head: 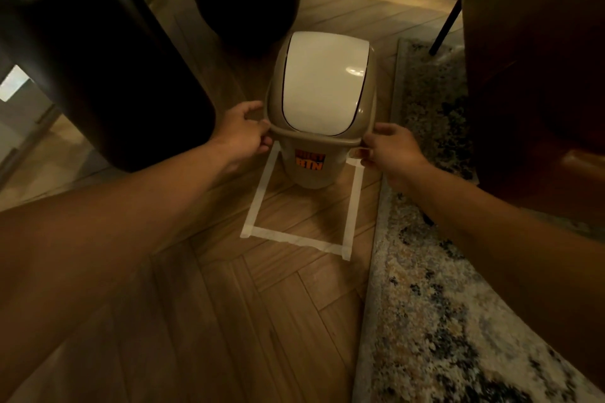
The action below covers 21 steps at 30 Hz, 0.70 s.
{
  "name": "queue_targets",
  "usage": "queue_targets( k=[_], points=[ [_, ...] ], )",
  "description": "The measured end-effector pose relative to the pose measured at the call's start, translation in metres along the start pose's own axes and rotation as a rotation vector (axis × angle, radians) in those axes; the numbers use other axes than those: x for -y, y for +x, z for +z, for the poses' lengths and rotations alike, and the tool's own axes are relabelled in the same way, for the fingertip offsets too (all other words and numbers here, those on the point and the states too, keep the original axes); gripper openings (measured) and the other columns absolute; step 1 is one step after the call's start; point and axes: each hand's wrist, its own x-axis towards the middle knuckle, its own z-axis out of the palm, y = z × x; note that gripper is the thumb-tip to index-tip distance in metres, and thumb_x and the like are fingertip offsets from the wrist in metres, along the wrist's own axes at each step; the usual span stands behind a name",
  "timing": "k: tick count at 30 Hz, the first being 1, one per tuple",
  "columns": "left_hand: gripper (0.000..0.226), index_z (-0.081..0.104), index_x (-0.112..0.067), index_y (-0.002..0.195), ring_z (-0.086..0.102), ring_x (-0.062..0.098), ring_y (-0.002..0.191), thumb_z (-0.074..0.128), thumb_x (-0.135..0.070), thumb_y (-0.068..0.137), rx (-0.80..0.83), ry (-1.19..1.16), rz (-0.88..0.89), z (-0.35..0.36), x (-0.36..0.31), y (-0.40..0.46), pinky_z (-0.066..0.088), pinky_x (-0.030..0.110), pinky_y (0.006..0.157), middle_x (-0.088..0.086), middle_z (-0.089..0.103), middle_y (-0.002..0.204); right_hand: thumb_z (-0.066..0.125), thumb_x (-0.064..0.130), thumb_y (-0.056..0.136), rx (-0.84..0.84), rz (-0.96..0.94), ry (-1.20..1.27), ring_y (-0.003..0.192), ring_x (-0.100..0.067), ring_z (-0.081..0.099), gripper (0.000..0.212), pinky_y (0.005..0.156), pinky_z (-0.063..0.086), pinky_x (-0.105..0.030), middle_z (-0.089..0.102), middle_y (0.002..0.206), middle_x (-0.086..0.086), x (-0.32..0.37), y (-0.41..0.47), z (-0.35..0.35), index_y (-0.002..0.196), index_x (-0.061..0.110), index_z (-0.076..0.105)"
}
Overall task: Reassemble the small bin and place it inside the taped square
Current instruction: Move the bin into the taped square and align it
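A small beige bin (314,170) with an orange "BIN" label stands upright on the wooden floor, inside the far part of the taped square (294,237). Its beige lid frame with a white swing flap (324,82) sits on top. My left hand (245,131) grips the lid's rim on the left side. My right hand (389,150) grips the rim on the right side. The square's far edge is hidden behind the bin.
A patterned rug (435,288) lies along the right of the square. Dark leather chairs (98,52) stand to the left and behind, and a brown chair (537,69) with a thin black leg (445,26) is at the right.
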Motion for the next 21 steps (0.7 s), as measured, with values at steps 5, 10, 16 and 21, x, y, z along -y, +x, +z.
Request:
queue_targets(
  k=[5, 10, 16, 21],
  points=[
    [0.048, 0.045, -0.018, 0.148, 0.065, 0.015, 0.074, 0.055, -0.010, 0.102, 0.018, -0.011, -0.010, -0.008, 0.010, -0.016, 0.058, 0.024, 0.062, 0.010, 0.069, 0.096, 0.062, 0.012, 0.099, -0.010, -0.036, 0.011, 0.056, -0.007, 0.068, 0.017, 0.060, 0.058, -0.028, 0.077, 0.093, -0.007, -0.013, -0.025, -0.005, 0.116, 0.015, 0.063],
    [0.038, 0.054, -0.015, 0.141, 0.070, 0.022, 0.085, 0.055, -0.018, 0.103, 0.057, 0.122, -0.002, -0.023, 0.027, -0.041, 0.061, 0.031, 0.070, 0.009, 0.070, 0.104, 0.060, 0.027, 0.103, -0.084, -0.048, -0.030, 0.071, -0.014, 0.075, 0.013, 0.057, 0.058, -0.023, 0.075, 0.086, -0.005, -0.034, -0.050, -0.022, 0.099, 0.017, 0.068],
    [0.034, 0.055, -0.015, 0.137, 0.068, 0.018, 0.080, 0.055, -0.019, 0.104, 0.075, 0.046, -0.008, -0.024, 0.032, -0.055, 0.059, 0.026, 0.064, 0.003, 0.069, 0.095, 0.053, 0.032, 0.108, -0.149, -0.032, -0.017, 0.080, -0.017, 0.074, 0.017, 0.045, 0.050, -0.015, 0.074, 0.101, -0.009, -0.054, -0.062, -0.033, 0.098, 0.022, 0.063],
    [0.034, 0.055, -0.014, 0.138, 0.069, 0.019, 0.080, 0.055, -0.021, 0.104, 0.093, 0.076, -0.003, -0.015, 0.028, -0.055, 0.060, 0.027, 0.067, 0.011, 0.070, 0.103, 0.047, 0.032, 0.111, -0.145, -0.009, -0.033, 0.080, -0.023, 0.074, 0.020, 0.058, 0.052, -0.028, 0.075, 0.104, -0.013, -0.057, -0.060, -0.036, 0.100, 0.025, 0.062]
  ],
)
